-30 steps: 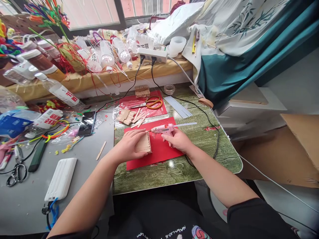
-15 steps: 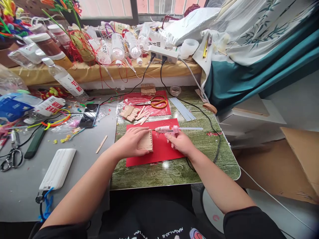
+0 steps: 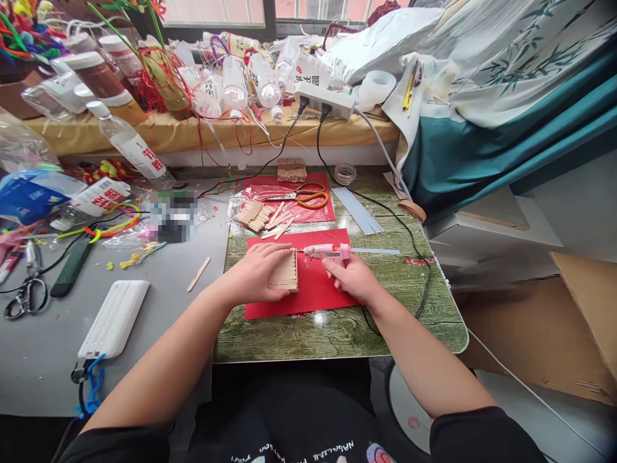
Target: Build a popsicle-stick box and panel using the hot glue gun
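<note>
My left hand (image 3: 258, 273) lies on a small panel of wooden sticks (image 3: 286, 273), fingers curled round its edges, holding it down on a red sheet (image 3: 318, 292). My right hand (image 3: 351, 278) grips a pink glue gun (image 3: 325, 252). The gun's nozzle points left at the panel's upper right corner, and a clear glue stick pokes out of its back. Loose wooden sticks (image 3: 263, 215) lie just beyond the red sheet.
Orange-handled scissors (image 3: 308, 195) rest on a second red sheet behind. Spare glue sticks (image 3: 357, 209) and a black cord (image 3: 414, 257) lie to the right. A white power bank (image 3: 114, 319), black scissors (image 3: 26, 297) and bottles (image 3: 130, 145) crowd the grey table at left.
Both hands have kept their grips. The glue gun's nozzle has stayed at the panel's top right corner; the view has shifted slightly.
</note>
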`<state>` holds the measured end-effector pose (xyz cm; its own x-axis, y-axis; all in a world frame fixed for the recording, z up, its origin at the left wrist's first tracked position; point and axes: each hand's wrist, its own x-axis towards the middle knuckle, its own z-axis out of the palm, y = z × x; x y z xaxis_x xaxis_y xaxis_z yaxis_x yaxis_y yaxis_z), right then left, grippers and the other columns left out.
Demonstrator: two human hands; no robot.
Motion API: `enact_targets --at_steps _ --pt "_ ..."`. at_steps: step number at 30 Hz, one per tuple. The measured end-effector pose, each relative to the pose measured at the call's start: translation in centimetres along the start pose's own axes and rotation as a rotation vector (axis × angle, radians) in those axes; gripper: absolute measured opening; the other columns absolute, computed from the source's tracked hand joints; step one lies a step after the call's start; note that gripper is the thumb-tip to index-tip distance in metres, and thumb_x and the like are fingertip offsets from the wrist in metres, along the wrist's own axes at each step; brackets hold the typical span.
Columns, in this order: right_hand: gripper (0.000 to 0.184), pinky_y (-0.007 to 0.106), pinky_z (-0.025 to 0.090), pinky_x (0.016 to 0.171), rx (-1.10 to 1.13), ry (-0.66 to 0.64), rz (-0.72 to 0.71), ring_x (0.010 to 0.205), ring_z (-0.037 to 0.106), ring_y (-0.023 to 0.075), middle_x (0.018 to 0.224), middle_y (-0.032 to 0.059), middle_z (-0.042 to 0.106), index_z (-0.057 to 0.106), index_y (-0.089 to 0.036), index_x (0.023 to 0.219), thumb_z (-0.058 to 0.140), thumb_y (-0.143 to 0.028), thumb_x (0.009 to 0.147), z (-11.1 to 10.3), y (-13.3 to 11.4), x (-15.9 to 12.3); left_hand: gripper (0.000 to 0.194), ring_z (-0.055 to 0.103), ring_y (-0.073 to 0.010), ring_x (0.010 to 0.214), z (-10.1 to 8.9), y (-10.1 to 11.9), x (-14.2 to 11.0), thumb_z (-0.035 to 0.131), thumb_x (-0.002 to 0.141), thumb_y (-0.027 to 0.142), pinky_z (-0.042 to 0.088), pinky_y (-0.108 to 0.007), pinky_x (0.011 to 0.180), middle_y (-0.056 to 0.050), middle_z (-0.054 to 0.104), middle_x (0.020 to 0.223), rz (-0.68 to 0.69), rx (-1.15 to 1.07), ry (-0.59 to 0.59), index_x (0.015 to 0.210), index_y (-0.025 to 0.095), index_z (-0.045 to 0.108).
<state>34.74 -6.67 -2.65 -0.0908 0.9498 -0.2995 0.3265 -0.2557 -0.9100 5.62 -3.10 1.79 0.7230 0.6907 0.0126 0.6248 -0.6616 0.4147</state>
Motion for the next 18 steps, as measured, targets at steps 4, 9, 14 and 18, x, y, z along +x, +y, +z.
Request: enact_targets --at_steps 4,9,14,18 --pt "0.054 0.03 0.045 0.058 -0.004 -0.004 -0.006 0.055 0.058 0.016 0.063 0.0007 0.064 0.064 -0.022 0.075 0.066 -0.073 0.089 0.03 0.07 -0.07 0.087 0.044 -0.0371 0.15 0.07 -0.04 0.05 0.076 0.082 0.05 0.032 -0.053 0.125 -0.012 0.05 0.161 -0.01 -0.009 0.0 0.158 0.025 0.044" --pt "0.053 0.031 0.045 0.058 -0.036 0.005 -0.01 0.054 0.059 0.0162 0.064 0.001 0.064 0.063 -0.022 0.074 0.066 -0.072 0.09 0.02 -0.22 -0.41 0.088 0.045 -0.037 0.149 0.15 -0.18 0.07 0.076 0.081 0.05 0.033 -0.053 0.124 -0.012 0.051 0.16 -0.011 -0.01 -0.004 0.158 0.025 0.043" --pt "0.049 0.032 0.044 0.055 -0.037 0.009 -0.007 0.053 0.057 0.0164 0.065 0.0012 0.064 0.063 -0.023 0.077 0.067 -0.07 0.09 -0.06 -0.39 -0.71 0.088 0.045 -0.0356 0.149 0.08 -0.15 0.04 0.077 0.081 0.051 0.033 -0.053 0.124 -0.012 0.051 0.16 -0.017 -0.003 -0.005 0.157 0.023 0.043" --pt "0.05 0.032 0.045 0.055 -0.04 0.016 -0.001 0.054 0.058 0.018 0.06 0.0006 0.062 0.064 -0.023 0.078 0.065 -0.071 0.09 0.0 -0.04 -0.57 0.087 0.045 -0.0367 0.149 0.06 -0.1 0.04 0.076 0.081 0.052 0.033 -0.054 0.124 -0.012 0.051 0.16 -0.026 -0.012 -0.007 0.157 0.024 0.044"
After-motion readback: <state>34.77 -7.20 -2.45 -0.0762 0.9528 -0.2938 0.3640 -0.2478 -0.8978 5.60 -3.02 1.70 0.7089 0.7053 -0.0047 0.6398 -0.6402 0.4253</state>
